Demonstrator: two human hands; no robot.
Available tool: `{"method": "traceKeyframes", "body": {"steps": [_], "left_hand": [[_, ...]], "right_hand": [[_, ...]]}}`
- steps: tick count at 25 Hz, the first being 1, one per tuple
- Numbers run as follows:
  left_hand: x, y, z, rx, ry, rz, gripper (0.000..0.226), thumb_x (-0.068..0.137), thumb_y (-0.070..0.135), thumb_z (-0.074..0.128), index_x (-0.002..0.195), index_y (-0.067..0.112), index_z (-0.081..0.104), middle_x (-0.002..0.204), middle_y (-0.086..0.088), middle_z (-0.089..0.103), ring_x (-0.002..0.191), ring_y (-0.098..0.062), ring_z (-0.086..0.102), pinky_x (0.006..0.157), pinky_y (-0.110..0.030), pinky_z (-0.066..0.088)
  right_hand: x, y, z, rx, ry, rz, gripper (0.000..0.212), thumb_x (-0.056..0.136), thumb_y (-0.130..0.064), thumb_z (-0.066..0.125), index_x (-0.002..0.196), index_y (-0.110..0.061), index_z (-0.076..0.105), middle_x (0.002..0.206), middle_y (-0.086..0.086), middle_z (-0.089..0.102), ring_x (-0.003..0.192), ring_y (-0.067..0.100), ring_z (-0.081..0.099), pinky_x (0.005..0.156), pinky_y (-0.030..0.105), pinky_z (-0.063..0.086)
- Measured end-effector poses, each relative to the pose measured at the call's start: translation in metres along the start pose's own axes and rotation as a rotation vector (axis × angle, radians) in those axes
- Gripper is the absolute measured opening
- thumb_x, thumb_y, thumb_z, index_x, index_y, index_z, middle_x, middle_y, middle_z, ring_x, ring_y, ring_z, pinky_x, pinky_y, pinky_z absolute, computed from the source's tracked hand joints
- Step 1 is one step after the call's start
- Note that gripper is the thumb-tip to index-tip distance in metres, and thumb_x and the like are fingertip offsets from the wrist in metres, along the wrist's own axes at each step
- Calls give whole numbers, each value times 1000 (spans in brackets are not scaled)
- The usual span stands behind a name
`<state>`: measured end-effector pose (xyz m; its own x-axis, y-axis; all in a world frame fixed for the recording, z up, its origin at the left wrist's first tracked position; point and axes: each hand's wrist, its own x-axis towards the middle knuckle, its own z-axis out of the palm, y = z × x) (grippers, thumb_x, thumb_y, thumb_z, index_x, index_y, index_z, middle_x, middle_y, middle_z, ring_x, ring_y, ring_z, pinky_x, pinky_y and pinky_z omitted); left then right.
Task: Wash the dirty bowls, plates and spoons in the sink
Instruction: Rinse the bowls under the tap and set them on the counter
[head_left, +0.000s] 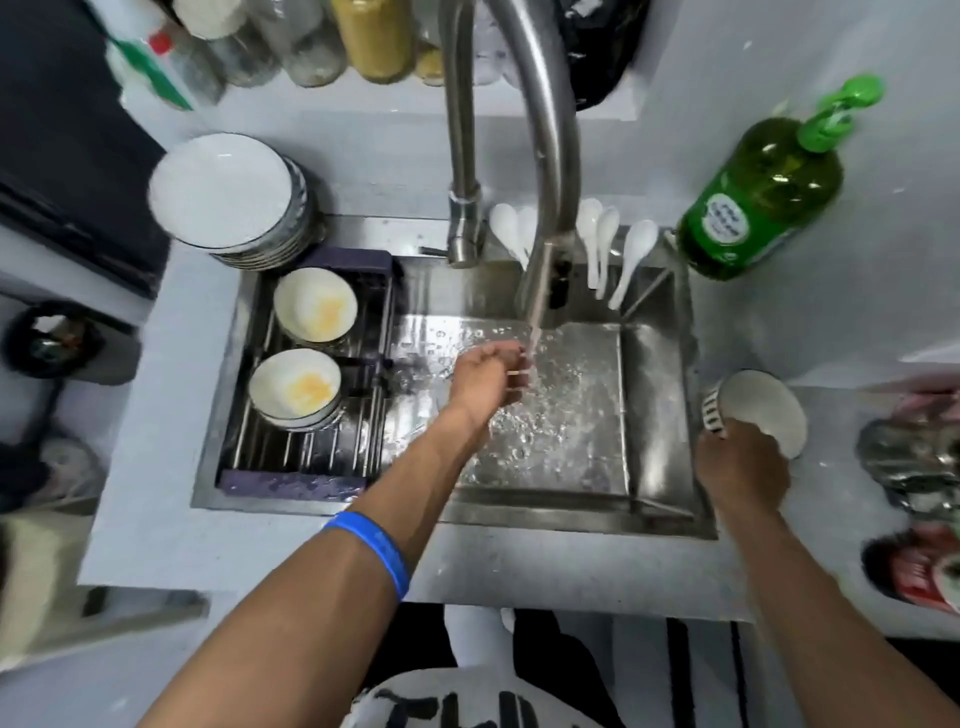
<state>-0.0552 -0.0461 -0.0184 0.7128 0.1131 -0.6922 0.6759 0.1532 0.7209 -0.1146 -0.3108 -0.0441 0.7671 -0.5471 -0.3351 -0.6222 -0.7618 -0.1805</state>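
Observation:
My left hand (491, 376) reaches into the steel sink (660, 395), fingers loosely curled under the running water from the tap (545, 171), holding nothing. My right hand (740, 467) grips a white bowl (761, 410) with a striped outside, tilted on the counter right of the sink. Two dirty bowls with yellow residue, one (315, 305) behind the other (294, 384), sit on a dark rack (306, 452) across the sink's left side. Several white spoons (597, 244) lean on the sink's back ledge. A stack of white plates (228, 195) stands at the back left.
A green dish-soap pump bottle (761, 192) stands at the back right of the sink. Jars and bottles (311, 41) line the shelf behind the tap. Crumpled packaging (914, 467) lies on the counter at the far right.

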Motion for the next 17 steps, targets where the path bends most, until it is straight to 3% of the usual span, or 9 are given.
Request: {"method": "traceKeyframes", "body": {"steps": [2,5,7,9,10,12,14,17], "left_hand": [[0,-4,-12,-18,18,-19,23,101,8,48,110,8,70,92,-6,72,74,-17,64,66,-28,51],[2,-4,-44,-101,121,-36,22,101,5,47,104,11,68,87,-5,68,73,-17,60,60,-24,47],[2,-6,-75,-121,262,0,19,99,2,50,100,10,67,91,-7,68,77,-18,59,59,-22,46],[4,-13,-111,-58,531,45,14,96,3,56,105,10,63,103,-6,66,89,-19,59,70,-22,46],[4,-16,-129,-29,686,55,18,94,5,58,111,10,59,109,-5,63,96,-21,59,77,-23,46],[11,-21,-163,-54,885,50,32,90,8,60,120,11,48,119,-8,57,100,-27,60,86,-31,50],[22,-23,-186,-83,932,4,36,87,8,61,120,11,46,121,-13,57,98,-31,63,88,-38,55],[29,-24,-202,51,871,-89,23,87,3,59,106,12,50,110,-11,63,95,-31,64,82,-37,57]], "right_hand": [[11,7,3,-8,26,7,32,98,-17,48,117,6,62,115,33,61,106,50,58,88,52,47],[20,6,1,0,17,103,45,89,-27,55,127,-3,54,125,29,55,116,50,50,95,55,42],[9,-7,8,65,118,90,60,83,-31,57,135,-5,44,138,25,43,126,47,40,106,57,33],[-14,-29,26,79,168,-74,52,83,-27,56,130,-6,49,134,27,46,121,44,44,103,54,34],[-26,-46,35,173,65,-134,45,82,-28,59,124,-13,57,126,27,54,112,42,51,95,51,40],[-43,-93,43,645,-191,-129,33,77,-37,64,109,-28,66,107,16,67,93,31,61,83,44,46],[-48,-132,47,1030,-364,73,26,88,-34,63,111,-22,66,103,7,69,86,20,65,82,41,50],[-43,-158,48,1108,-518,174,25,98,-27,56,117,-12,62,106,2,72,93,20,69,82,39,55]]}}
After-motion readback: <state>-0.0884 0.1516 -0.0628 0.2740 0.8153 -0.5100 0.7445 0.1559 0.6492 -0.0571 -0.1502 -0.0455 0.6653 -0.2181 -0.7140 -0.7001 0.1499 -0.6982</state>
